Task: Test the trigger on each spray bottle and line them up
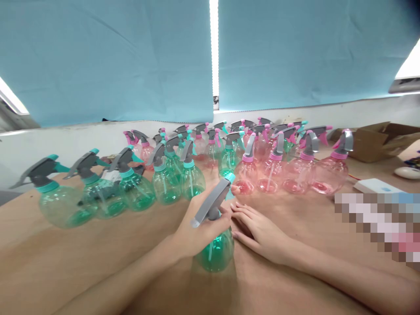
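My left hand [197,223] is wrapped round the neck of a green spray bottle [216,253] with a grey and teal trigger head. The bottle stands about upright at the front middle of the table. My right hand [256,225] rests palm down just right of it, fingers stretched out and fingertips close to the bottle; whether they touch it I cannot tell. Beyond my left hand runs a row of green spray bottles [166,188]. Past my right hand stand pink spray bottles [271,175] with grey and pink heads.
More pink and green bottles crowd the back of the wooden table [295,227]. An open cardboard box [374,140] sits at the back right, near a white box [377,186] and a white rounded object [407,173]. Blue sheets [114,61] hang behind. A patch at right is pixelated.
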Demonstrator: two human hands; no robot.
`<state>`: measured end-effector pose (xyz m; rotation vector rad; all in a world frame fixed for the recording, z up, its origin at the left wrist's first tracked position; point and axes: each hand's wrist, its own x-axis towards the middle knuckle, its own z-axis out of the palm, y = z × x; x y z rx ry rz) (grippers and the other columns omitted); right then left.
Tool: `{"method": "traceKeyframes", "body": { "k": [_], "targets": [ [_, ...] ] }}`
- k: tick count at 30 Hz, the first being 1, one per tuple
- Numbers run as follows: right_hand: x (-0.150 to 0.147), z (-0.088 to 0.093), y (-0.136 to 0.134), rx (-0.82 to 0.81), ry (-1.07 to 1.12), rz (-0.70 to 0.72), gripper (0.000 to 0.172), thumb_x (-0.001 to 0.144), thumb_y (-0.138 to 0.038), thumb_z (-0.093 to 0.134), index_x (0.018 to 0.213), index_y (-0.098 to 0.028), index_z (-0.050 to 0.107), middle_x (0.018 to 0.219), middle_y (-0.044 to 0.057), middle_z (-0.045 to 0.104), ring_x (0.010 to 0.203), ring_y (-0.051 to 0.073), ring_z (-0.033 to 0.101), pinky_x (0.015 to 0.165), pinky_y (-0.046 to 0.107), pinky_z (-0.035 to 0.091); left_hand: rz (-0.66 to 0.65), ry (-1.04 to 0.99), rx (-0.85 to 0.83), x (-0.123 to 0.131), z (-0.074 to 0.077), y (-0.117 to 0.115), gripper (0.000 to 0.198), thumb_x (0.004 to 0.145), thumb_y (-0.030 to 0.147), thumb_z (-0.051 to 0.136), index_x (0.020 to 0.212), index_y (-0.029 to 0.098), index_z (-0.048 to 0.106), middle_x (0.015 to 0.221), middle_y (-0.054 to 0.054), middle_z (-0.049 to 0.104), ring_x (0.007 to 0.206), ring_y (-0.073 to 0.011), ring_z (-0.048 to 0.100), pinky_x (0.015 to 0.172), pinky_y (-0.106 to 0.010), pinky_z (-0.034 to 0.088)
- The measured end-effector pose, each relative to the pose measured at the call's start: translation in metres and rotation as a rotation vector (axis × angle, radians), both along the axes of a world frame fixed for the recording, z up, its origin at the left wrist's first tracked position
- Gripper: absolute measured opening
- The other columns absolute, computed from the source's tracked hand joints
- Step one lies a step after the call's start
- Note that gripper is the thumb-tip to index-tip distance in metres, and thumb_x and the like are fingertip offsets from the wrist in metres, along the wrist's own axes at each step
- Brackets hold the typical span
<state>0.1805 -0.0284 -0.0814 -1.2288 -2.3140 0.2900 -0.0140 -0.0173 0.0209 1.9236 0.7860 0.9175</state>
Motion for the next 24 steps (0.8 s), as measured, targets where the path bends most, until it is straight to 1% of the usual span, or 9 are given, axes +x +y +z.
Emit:
{"method": "traceKeyframes", "body": {
  "k": [8, 14, 18, 20, 24],
  "targets": [
    [-0.0006, 0.0024, -0.0007, 0.004, 0.003, -0.001, 0.038, 0.096, -0.042, 0.049, 0.12, -0.015, 0.059, 0.132, 0.017, 0.06, 0.129, 0.03, 0.05, 0.107, 0.051, 0.042, 0.037, 0.029, 0.014, 0.0008, -0.002, 0.0013, 0.012, 0.074, 0.013, 0.054, 0.084, 0.019, 0.052, 0.069, 0.005, 0.054, 0.049, -0.006, 0.035, 0.047, -0.022, 0.03],
    [-0.0012, 0.004, -0.0013, 0.003, 0.021, -0.008, 0.036, 0.096, -0.041, 0.049, 0.121, -0.017, 0.059, 0.131, 0.016, 0.061, 0.128, 0.031, 0.051, 0.105, 0.052, 0.043, 0.054, 0.049, 0.018, -0.0002, -0.0015, 0.0017, 0.014, 0.073, 0.016, 0.056, 0.086, 0.02, 0.054, 0.072, 0.004, 0.055, 0.055, -0.0091, 0.043, 0.052, -0.024, 0.035],
    [-0.0005, 0.0035, -0.0008, -0.009, -0.003, -0.005, 0.039, 0.096, -0.042, 0.049, 0.122, -0.015, 0.059, 0.132, 0.017, 0.06, 0.129, 0.031, 0.05, 0.106, 0.052, 0.042, 0.064, 0.065, 0.014, -0.0008, -0.0005, 0.0006, 0.015, 0.072, 0.017, 0.054, 0.087, 0.02, 0.053, 0.073, 0.003, 0.055, 0.058, -0.0102, 0.046, 0.055, -0.025, 0.036],
    [-0.0001, 0.0033, -0.0005, -0.009, -0.008, -0.001, 0.04, 0.096, -0.042, 0.049, 0.123, -0.015, 0.058, 0.132, 0.017, 0.06, 0.129, 0.031, 0.05, 0.106, 0.052, 0.042, 0.069, 0.069, 0.008, -0.0006, 0.0002, -0.0008, 0.013, 0.072, 0.018, 0.053, 0.085, 0.02, 0.052, 0.072, 0.004, 0.053, 0.057, -0.01, 0.043, 0.054, -0.025, 0.036],
    [0.0001, 0.0028, -0.0007, -0.001, -0.014, -0.002, 0.04, 0.097, -0.043, 0.048, 0.124, -0.015, 0.058, 0.133, 0.016, 0.06, 0.13, 0.031, 0.05, 0.106, 0.052, 0.042, 0.08, 0.053, 0.031, 0.001, 0.0018, -0.0036, 0.009, 0.074, 0.02, 0.052, 0.083, 0.022, 0.051, 0.065, 0.005, 0.045, 0.062, -0.0131, 0.046, 0.055, -0.026, 0.035]
  ]
}}
